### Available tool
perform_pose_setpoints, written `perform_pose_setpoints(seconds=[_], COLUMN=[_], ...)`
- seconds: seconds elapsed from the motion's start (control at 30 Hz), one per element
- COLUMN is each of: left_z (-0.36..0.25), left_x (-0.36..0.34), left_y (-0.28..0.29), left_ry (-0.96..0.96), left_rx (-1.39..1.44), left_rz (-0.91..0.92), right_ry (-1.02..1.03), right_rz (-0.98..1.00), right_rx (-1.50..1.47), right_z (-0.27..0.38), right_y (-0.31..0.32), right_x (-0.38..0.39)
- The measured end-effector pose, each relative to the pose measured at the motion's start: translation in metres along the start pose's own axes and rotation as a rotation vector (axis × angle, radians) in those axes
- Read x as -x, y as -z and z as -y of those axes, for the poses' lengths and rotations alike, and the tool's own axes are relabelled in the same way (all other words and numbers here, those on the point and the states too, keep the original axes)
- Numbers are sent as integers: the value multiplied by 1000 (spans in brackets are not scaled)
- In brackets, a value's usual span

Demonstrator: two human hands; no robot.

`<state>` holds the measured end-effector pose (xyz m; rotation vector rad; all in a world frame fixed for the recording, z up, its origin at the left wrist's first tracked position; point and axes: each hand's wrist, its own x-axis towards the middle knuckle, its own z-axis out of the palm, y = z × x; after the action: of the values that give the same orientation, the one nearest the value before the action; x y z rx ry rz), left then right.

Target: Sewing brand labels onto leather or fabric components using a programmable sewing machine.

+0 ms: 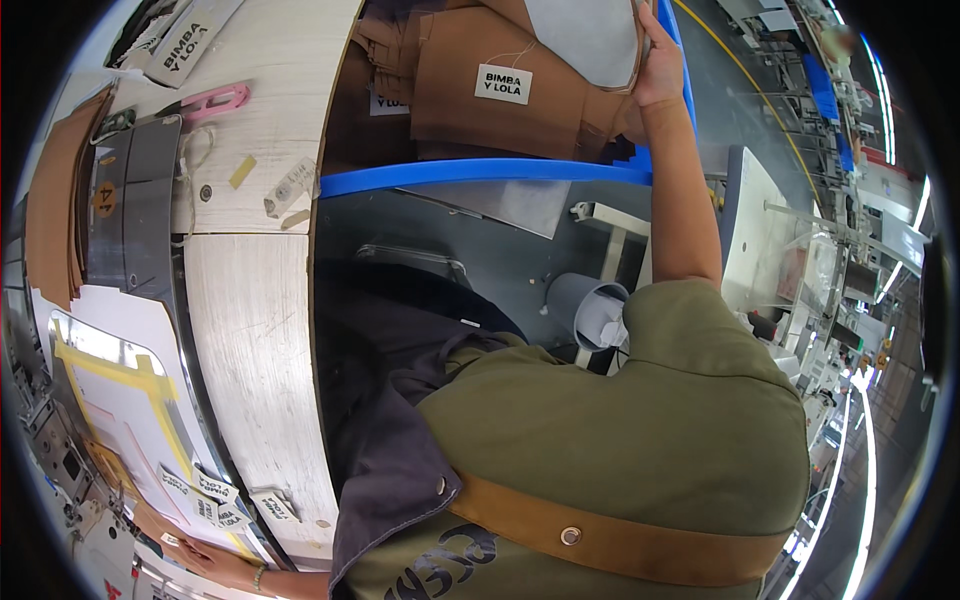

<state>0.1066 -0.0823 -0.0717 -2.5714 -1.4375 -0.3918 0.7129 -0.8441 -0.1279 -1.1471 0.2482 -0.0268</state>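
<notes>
My right hand (660, 72) is at the blue crate's right side, its thumb and fingers closed on the edge of a brown panel with a light grey face (590, 38). Beneath that panel lie several brown leather-like pieces (495, 125), one carrying a white hang tag (503, 84) on a string. At the lower left, my left hand (205, 562) lies with fingers stretched out over a brown piece (150, 520), next to a machine. Beside it is a white template board (125, 410) with yellow tape, and several small white tags (215, 487) rest on its lower end.
The blue crate (480, 172) stands beside the whitewashed wooden table (255, 350). A pink-handled cutter (215, 100), a tag bundle (290, 190) and stacked brown pieces (55, 200) lie on the far side. A grey bin (575, 305) stands on the floor near a metal frame (615, 240).
</notes>
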Motion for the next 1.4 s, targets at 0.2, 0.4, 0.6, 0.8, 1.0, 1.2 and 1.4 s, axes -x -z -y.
perform_pose_setpoints(seconds=[0.2,0.4,0.6,0.8,1.0,1.2,1.4], left_z=[3,21,6,2,1,11,21], left_x=[3,1,4,4,3,3,-1], left_y=[-6,-7,-5,-8,-7,-8,-12], left_ry=[74,43,53,96,72,60,42], left_rx=[27,-59,-22,-32,-69,-49,-27], left_rz=[-10,-30,-29,0,-24,-27,-28], right_ry=[27,10,2,65,-14,-4,-3], right_rz=[41,91,69,58,-18,-21,-23], right_rx=[27,49,59,53,45,37,41], right_z=[1,2,5,2,5,5,3], right_y=[4,0,-1,1,4,-4,3], right_x=[-5,-3,0,-1,-2,1,-2])
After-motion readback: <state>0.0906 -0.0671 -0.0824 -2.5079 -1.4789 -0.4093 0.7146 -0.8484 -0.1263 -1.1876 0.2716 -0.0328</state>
